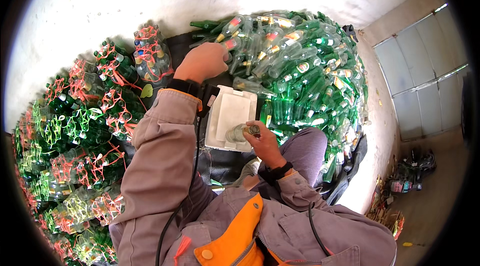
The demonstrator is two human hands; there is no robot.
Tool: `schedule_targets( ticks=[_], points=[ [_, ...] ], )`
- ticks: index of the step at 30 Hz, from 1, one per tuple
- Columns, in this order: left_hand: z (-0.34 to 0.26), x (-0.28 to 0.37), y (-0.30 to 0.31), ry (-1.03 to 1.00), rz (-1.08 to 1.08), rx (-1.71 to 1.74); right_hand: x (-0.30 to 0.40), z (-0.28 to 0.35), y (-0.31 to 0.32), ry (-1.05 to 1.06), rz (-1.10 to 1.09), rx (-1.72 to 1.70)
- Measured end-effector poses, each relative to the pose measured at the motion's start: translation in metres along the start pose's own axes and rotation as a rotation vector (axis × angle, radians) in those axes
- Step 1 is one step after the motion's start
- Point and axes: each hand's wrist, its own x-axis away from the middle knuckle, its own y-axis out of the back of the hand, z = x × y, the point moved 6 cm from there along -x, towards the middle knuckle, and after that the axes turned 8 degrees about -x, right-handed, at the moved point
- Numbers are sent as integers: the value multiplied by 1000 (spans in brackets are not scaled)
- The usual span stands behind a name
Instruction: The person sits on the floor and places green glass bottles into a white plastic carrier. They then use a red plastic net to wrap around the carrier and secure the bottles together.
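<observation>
My right hand [265,144] grips a clear glass bottle [237,133] by its neck. The bottle is tilted, with its mouth towards me and its base over a white foam box [231,110]. Farther out, my left hand [204,60] is at the left edge of a heap of loose glass bottles [300,62], its fingers curled. A clear bottle with a red label [231,43] lies right beside the fingers. The fingertips are hidden, so whether they hold anything cannot be told. Another clear bottle [252,87] lies just past the box's far right corner.
Bundles of bottles tied with red and green plastic strips [80,125] stand closely packed on my left. A black sheet [221,165] covers the floor around the box. A white wall [168,0] rises behind the bottles. Metal door panels [423,67] are at the right.
</observation>
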Motion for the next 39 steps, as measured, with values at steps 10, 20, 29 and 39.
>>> schedule_targets(
  ticks=[10, 20, 29, 39],
  points=[
    [-10, -12, -10, -21, 47, -1, 5, -33, -12, 77, -26, 104],
    [-14, -11, -11, 8, 109, -13, 8, -42, -16, 2, -64, -7],
    [-35, -20, -15, -115, 79, -54, 15, -49, -17, -1, -53, 132],
    [-46, -17, -13, -152, -1, 87, 26, -49, 2, -32, -14, 266]
  ],
)
